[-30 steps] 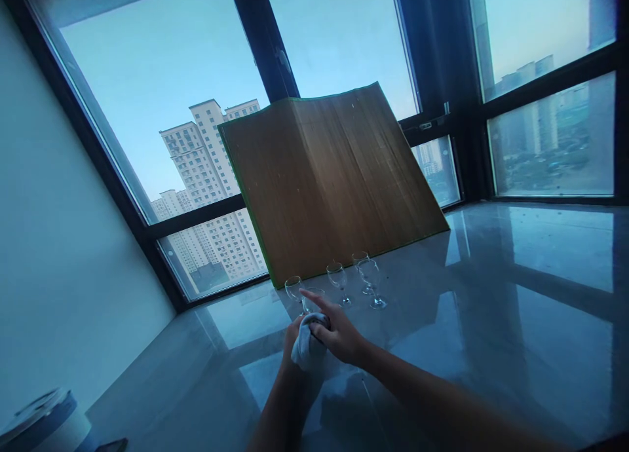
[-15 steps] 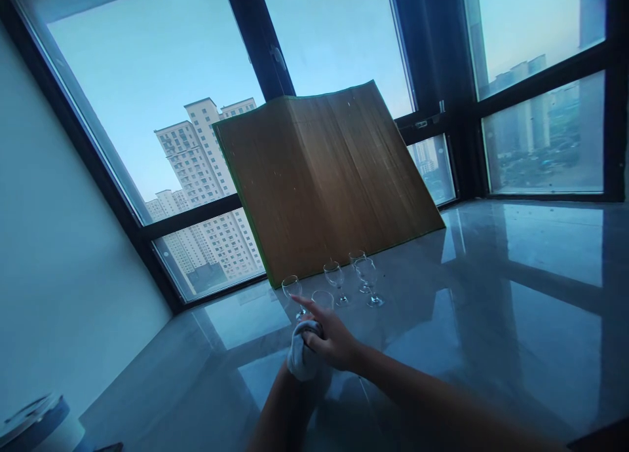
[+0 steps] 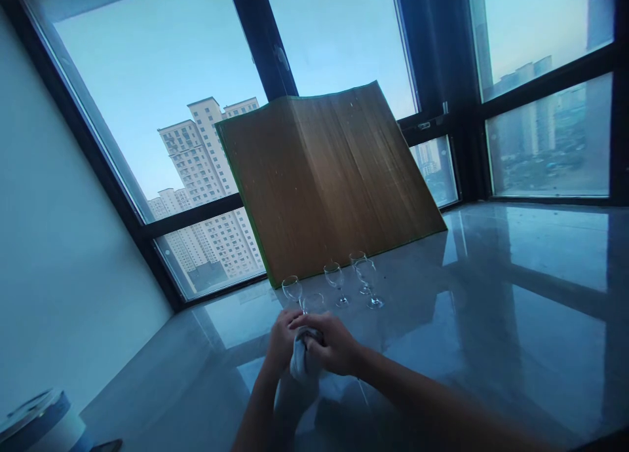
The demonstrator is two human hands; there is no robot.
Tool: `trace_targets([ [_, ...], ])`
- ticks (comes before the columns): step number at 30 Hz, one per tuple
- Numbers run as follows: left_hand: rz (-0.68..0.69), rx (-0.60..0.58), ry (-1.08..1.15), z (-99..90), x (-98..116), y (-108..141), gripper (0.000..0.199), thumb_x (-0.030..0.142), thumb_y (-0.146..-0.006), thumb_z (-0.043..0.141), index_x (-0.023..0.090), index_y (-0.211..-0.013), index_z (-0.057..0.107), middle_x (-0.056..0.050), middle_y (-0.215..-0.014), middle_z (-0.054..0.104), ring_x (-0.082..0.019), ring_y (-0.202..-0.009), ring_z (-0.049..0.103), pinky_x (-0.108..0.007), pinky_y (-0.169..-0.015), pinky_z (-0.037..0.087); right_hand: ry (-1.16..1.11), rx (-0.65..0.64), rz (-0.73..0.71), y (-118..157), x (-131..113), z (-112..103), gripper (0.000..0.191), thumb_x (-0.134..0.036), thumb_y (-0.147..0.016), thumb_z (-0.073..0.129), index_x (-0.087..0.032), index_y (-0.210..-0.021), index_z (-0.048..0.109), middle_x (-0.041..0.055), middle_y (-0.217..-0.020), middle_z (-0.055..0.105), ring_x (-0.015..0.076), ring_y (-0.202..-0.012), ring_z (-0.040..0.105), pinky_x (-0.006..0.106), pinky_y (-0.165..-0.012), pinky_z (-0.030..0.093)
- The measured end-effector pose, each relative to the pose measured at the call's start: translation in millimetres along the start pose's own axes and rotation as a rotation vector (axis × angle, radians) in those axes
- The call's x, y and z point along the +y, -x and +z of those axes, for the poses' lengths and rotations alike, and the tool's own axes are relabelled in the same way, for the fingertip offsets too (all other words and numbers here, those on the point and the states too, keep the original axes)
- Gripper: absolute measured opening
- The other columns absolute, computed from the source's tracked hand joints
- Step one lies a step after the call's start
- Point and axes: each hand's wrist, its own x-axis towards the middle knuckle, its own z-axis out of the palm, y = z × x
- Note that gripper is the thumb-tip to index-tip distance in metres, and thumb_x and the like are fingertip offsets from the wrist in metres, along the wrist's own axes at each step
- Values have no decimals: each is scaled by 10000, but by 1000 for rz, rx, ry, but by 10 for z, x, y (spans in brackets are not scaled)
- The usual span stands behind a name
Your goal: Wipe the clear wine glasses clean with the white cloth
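Observation:
My right hand (image 3: 337, 346) is closed around a pale cloth (image 3: 299, 361), which hangs below its fingers. Against it, from the left, comes my left hand (image 3: 282, 340), fingers curled and partly covered by the right hand. A clear wine glass (image 3: 313, 302) pokes up between the hands with only its upper bowl showing; the left hand appears to hold it, though the grip is hidden. Just behind stands another stemmed glass (image 3: 291, 288), its lower part covered by my hands. Farther right, a glass (image 3: 334, 276) and a pair of overlapping glasses (image 3: 366, 275) stand upright.
A large brown board (image 3: 334, 183) with green edging leans on the dark window frame (image 3: 263, 39) behind the glasses. The glossy grey surface (image 3: 422, 354) reflects the windows. At the lower left sit a blue and white round container (image 3: 44, 426) and a dark flat object (image 3: 107, 446).
My left hand has come up and left, out from behind the cloth. The right index finger, stretched out before, is now bent down. The glass between my hands has shifted slightly left.

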Motion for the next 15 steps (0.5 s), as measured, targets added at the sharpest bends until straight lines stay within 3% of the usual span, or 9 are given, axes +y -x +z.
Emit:
trace_targets([
  [2, -91, 136, -56, -128, -56, -26, 253, 138, -759, 546, 161, -922, 738, -64, -928, 722, -195, -818, 667, -327, -800, 541, 144, -98, 6, -2, -8, -6, 425, -170, -732, 561, -220, -1098, 771, 33, -871, 781, 185, -736, 691, 254, -695, 456],
  [4, -135, 186, -140, -162, -106, -40, 355, 91, -732, 474, 152, -957, 743, -80, -983, 727, -193, -854, 664, -322, -841, 527, 337, -234, 34, -11, 0, 23, 372, -191, -733, 585, -224, -1045, 784, 50, -848, 786, 203, -735, 697, 256, -661, 435],
  [6, -124, 87, -240, -135, -146, -40, 397, 79, -722, 483, 156, -1000, 755, -97, -1050, 732, -210, -964, 663, -324, -916, 505, 519, -335, 67, -30, 27, 76, 332, -232, -751, 609, -224, -1035, 780, 73, -860, 789, 224, -737, 699, 267, -635, 417],
  [9, -73, -136, -405, -71, -171, -20, 401, 139, -768, 552, 198, -1101, 766, -110, -1200, 717, -255, -1155, 624, -365, -1034, 446, 674, -386, 143, -55, 99, 149, 337, -249, -794, 613, -199, -1099, 748, 109, -884, 783, 230, -707, 687, 276, -589, 391],
  [12, -60, -215, -548, -42, -151, 11, 422, 218, -876, 505, 257, -1236, 723, -103, -1382, 648, -275, -1318, 540, -481, -1179, 289, 709, -362, 225, -41, 176, 178, 341, -204, -774, 634, -147, -1095, 730, 144, -879, 774, 233, -672, 672, 288, -560, 374],
  [15, -89, -302, -602, -43, -121, 39, 479, 218, -934, 414, 285, -1346, 650, -97, -1498, 563, -282, -1427, 445, -591, -1222, 118, 691, -307, 274, 7, 220, 180, 306, -220, -762, 639, -119, -1035, 735, 165, -874, 764, 239, -655, 662, 304, -563, 378],
])
